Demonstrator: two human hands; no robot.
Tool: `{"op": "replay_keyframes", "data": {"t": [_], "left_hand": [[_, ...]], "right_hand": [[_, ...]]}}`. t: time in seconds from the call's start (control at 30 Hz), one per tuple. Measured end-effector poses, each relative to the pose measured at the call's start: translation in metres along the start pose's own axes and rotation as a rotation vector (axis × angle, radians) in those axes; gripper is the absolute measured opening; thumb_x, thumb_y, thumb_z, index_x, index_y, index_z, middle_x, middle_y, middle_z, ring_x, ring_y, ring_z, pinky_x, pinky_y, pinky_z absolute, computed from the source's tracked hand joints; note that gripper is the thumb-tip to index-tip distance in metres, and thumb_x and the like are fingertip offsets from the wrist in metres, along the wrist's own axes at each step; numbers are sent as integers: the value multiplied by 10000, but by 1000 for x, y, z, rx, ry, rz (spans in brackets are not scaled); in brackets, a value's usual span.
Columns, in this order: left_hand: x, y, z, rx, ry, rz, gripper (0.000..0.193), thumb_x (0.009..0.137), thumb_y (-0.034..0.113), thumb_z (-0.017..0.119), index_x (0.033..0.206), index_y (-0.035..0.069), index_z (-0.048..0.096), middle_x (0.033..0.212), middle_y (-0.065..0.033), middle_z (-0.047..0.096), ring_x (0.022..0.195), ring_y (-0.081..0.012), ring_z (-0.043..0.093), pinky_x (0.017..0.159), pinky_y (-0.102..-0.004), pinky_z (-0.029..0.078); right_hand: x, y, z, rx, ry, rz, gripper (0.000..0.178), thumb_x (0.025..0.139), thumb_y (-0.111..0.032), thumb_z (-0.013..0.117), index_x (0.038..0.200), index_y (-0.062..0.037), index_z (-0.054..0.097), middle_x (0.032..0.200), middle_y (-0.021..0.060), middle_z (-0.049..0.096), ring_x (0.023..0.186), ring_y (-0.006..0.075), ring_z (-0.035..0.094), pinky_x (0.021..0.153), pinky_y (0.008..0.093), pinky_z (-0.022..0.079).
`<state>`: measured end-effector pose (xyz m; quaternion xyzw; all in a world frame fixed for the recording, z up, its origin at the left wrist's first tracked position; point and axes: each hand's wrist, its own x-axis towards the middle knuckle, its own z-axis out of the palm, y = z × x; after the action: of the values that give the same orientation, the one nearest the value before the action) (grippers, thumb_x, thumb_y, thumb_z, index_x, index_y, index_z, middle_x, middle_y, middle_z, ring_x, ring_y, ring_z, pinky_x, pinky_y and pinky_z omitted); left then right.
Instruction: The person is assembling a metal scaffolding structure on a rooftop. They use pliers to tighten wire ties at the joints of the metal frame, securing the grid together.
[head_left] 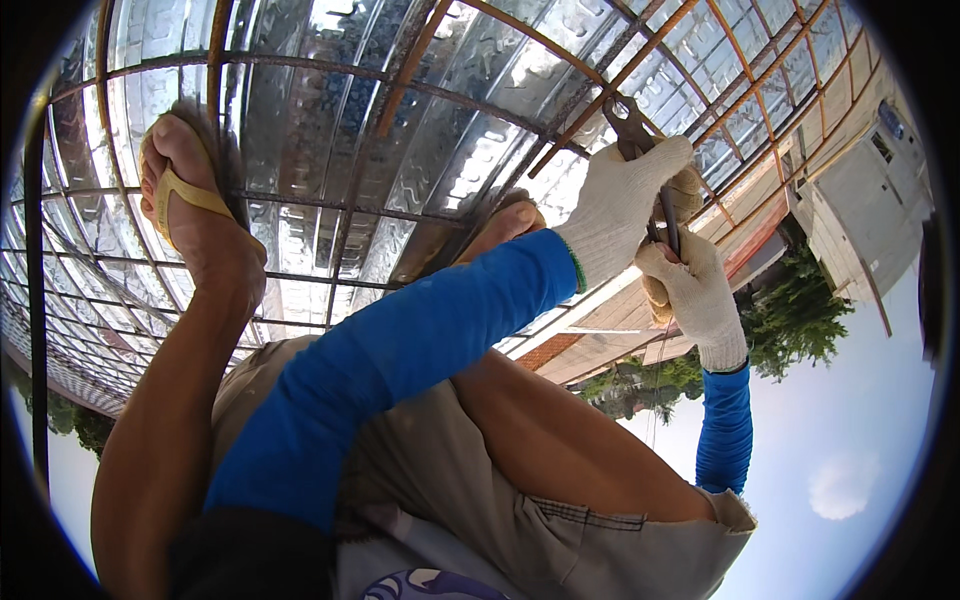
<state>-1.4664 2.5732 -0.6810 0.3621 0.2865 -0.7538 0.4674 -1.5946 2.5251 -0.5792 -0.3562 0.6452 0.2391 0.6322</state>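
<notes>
A pair of dark metal pincers (630,127) reaches up to a crossing of rusty reinforcing bars (585,113). My left hand (622,200), in a white knitted glove, is closed around the pincers just below their head. Farther down the handles, my right hand (705,305), gloved the same way, is wrapped around them too. The jaws are by the bars; whether they bite on a tie wire is too small to tell. Blue sleeves (430,315) cover both my forearms.
Shiny ribbed metal decking (285,130) lies beneath the bar grid. My left foot, in a yellow flip-flop (195,195), rests among the bars; the other foot (505,228) is partly behind my left arm. Beyond the edge are a pale building (860,210) and trees (800,310).
</notes>
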Motion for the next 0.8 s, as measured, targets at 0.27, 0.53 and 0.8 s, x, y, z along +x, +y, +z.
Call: {"op": "replay_keyframes", "data": {"t": [0.27,0.53,0.8], "left_hand": [[4,-10,25,-189,127,58,274,1019,283,734,936,32,661,670,-37,584,536,-168,581,479,-345,499],[-8,7,41,47,324,66,296,1003,304,755,954,31,652,683,-41,598,540,-167,600,478,-337,513],[-10,10,19,14,198,10,323,987,325,776,972,30,644,696,-44,611,544,-167,620,476,-329,528]], "right_hand": [[4,6,-18,-243,0,-163,276,977,-187,784,1102,1,625,737,17,589,567,124,528,519,300,463],[-6,38,18,-1215,507,-441,493,976,-201,751,1342,34,520,851,177,727,678,335,753,584,380,623],[11,30,-27,-215,-117,-56,251,994,-211,776,1104,-8,677,827,31,657,750,93,550,691,293,478]]}}
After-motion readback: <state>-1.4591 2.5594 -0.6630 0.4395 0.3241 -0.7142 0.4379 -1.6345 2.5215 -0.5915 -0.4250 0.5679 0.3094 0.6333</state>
